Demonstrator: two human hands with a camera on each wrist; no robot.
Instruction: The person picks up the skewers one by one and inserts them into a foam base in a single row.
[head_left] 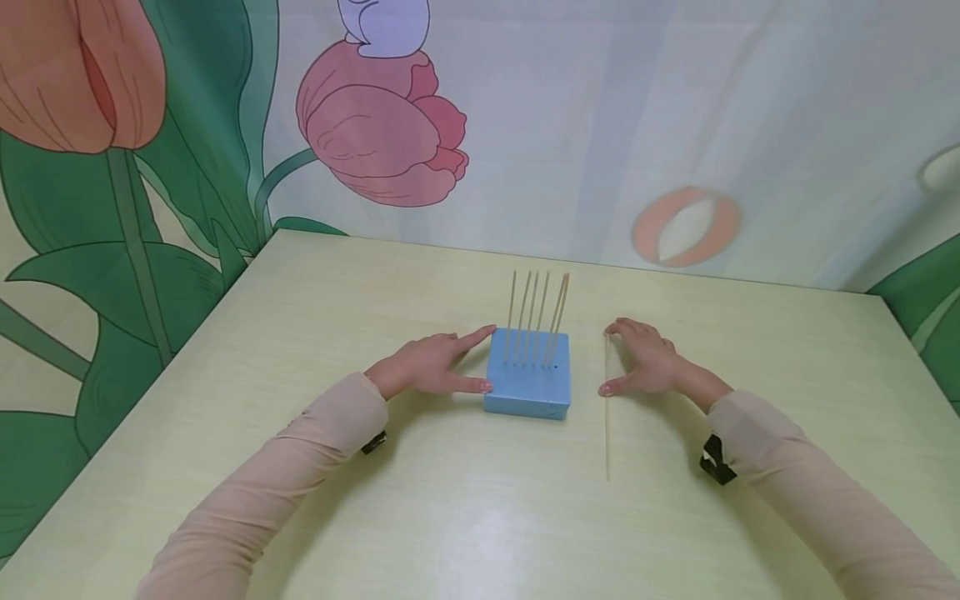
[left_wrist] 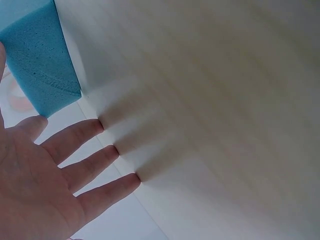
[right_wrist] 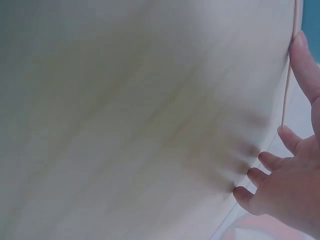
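Observation:
A light blue foam block [head_left: 528, 387] lies on the table, with several thin wooden sticks [head_left: 532, 308] standing upright in a row in its top. My left hand [head_left: 431, 365] touches the block's left side, thumb at the near corner and index finger at the far one. In the left wrist view its other fingers [left_wrist: 90, 170] are spread straight, tips down at the table. To the right of the block one loose stick [head_left: 607, 437] lies lengthwise on the table. Spread apart along that stick, the thumb and index finger of my right hand [head_left: 647, 360] touch it; the remaining fingertips rest on the table.
The pale wooden table [head_left: 420, 517] ends at the back against a curtain [head_left: 555, 142] printed with tulips and leaves. Behind the row of sticks, a small dark hole [head_left: 556, 367] shows in the block's top at the right end. Dark straps [head_left: 717, 461] sit under both sleeves.

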